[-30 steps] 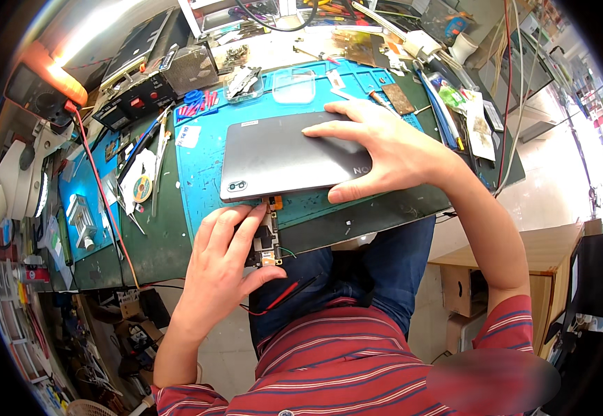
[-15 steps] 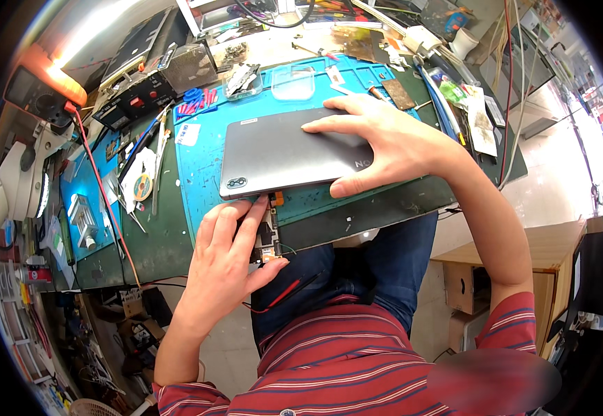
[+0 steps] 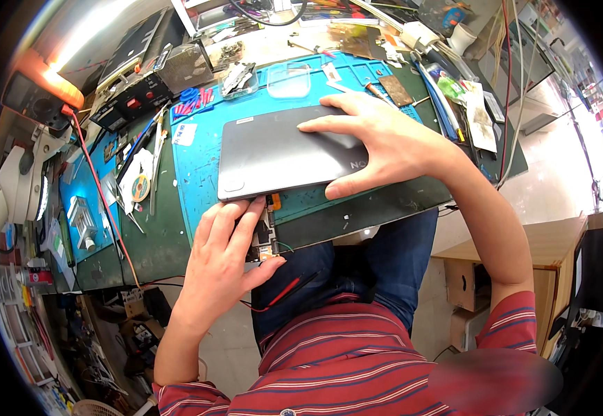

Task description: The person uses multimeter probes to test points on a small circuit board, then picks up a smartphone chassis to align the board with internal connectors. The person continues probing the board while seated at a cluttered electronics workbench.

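The right hand's [image 3: 395, 147] fingers, spread wide, hold the tablet [image 3: 280, 149] over the blue mat [image 3: 196, 170]; the left hand's [image 3: 219, 251] hold a circuit board [image 3: 266, 234] at its near edge. Steadying these 2 seems the step; moving next calls for gentle, even pressure.

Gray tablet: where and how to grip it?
Gray tablet: likely its right end, from the right, thumb on the near long edge, fingers over the far edge. It's a thin slab; the left hand and circuit board crowd its near left side.
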Action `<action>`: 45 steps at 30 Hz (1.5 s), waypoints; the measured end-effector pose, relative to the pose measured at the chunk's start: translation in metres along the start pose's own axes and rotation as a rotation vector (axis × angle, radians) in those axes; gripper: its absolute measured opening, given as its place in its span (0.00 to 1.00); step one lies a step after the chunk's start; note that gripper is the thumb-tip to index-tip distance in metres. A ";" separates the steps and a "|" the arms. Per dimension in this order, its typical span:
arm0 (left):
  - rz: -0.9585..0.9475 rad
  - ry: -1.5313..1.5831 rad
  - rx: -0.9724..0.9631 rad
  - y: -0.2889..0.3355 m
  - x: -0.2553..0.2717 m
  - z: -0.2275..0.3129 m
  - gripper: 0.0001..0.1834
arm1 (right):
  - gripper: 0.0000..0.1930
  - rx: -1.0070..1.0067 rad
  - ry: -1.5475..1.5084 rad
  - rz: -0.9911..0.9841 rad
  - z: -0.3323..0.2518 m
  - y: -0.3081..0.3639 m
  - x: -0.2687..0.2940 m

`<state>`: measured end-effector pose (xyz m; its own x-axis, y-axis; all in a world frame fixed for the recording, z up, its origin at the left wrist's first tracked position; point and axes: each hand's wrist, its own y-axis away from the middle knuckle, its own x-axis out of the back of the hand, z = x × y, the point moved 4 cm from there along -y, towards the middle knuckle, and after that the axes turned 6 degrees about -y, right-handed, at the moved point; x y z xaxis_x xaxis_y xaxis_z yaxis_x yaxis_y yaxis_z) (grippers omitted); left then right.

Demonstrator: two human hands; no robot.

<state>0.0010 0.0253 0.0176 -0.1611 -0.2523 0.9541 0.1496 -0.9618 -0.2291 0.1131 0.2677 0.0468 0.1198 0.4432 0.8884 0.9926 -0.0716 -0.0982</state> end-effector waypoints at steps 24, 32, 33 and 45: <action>0.078 0.036 -0.081 0.007 0.001 0.001 0.41 | 0.43 0.025 0.050 0.116 0.002 0.006 -0.017; 0.096 0.035 -0.099 0.008 0.000 -0.001 0.40 | 0.43 0.019 0.068 0.146 0.002 0.006 -0.019; 0.098 0.032 -0.100 0.009 0.000 -0.001 0.39 | 0.43 0.018 0.071 0.151 0.002 0.006 -0.019; 0.072 0.006 -0.106 0.010 -0.001 -0.001 0.41 | 0.43 0.025 0.100 0.170 0.003 0.006 -0.021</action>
<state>0.0017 0.0159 0.0146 -0.1594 -0.3219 0.9333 0.0568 -0.9468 -0.3168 0.1169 0.2608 0.0256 0.2843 0.3351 0.8983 0.9586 -0.1154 -0.2603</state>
